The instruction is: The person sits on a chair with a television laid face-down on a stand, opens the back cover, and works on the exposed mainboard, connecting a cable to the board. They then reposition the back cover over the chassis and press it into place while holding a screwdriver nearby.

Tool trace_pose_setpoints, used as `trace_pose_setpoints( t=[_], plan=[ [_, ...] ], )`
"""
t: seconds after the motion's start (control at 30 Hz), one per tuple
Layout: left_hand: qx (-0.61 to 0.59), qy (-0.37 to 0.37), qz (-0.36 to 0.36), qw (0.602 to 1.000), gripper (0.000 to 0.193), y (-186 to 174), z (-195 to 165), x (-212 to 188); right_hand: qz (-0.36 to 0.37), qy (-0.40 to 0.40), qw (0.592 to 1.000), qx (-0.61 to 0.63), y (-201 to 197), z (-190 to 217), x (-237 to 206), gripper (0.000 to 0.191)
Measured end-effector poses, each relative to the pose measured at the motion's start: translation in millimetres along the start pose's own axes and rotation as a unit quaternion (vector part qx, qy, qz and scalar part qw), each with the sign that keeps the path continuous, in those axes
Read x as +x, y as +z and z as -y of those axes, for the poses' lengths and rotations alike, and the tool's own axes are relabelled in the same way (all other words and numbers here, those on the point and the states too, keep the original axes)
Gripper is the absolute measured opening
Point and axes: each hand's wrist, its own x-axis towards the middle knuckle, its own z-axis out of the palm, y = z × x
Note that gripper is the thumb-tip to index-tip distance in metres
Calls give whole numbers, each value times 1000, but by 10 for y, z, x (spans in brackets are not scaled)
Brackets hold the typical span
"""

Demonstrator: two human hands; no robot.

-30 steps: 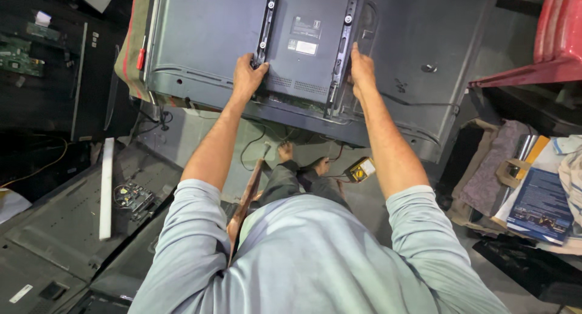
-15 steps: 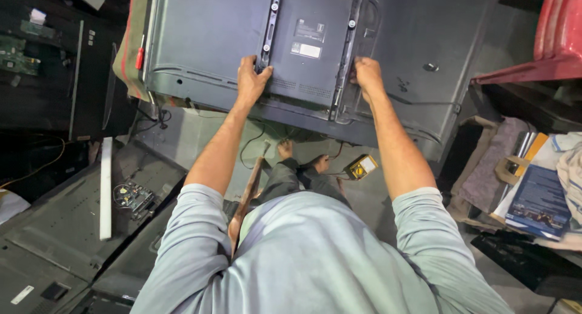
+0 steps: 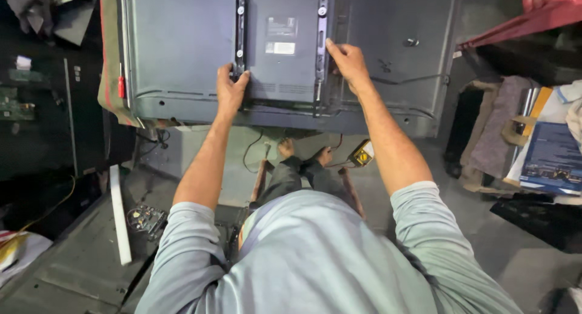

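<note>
A large flat television [image 3: 176, 47] lies face down in front of me, its grey back panel up. Two black metal mounting rails run along the raised centre cover [image 3: 280, 53]. My left hand [image 3: 230, 89] grips the lower end of the left rail [image 3: 240, 23]. My right hand [image 3: 344, 62] rests with curled fingers on the right rail [image 3: 321, 23], near its lower part. A red-handled tool [image 3: 122, 86] lies at the television's left edge.
A yellow meter [image 3: 362, 153] sits on the floor under the television's near edge, by my bare feet [image 3: 285, 148]. A white strip [image 3: 119, 214] and a small circuit board [image 3: 145, 218] lie left. Cloths and a blue box [image 3: 551, 156] stand right, a red surface [image 3: 533, 13] above.
Both hands have slid a little farther up the television's back along the rails; the view has shifted slightly with my head.
</note>
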Motion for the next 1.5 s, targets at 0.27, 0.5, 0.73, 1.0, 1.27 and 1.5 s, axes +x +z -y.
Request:
trace_pose_setpoints(
  t=[0.27,0.5,0.73,1.0,1.27,1.5],
  plan=[
    [57,6,-34,998,54,-2,-44,-61,14,22,997,-73,92,-71,43,58],
    [88,61,-47,993,58,76,137,-79,-22,-34,976,-216,174,-202,188,67],
    [73,40,7,997,57,50,337,-92,-38,-81,925,-368,103,-583,478,77],
    [34,106,49,993,34,55,742,-218,-22,-259,892,-371,-54,-1093,612,67],
    [92,133,53,985,35,121,955,-295,96,-73,933,-339,-240,-1022,722,55],
    [124,263,49,956,49,130,1317,-219,103,-195,915,-339,-416,-1054,561,40]
  ],
)
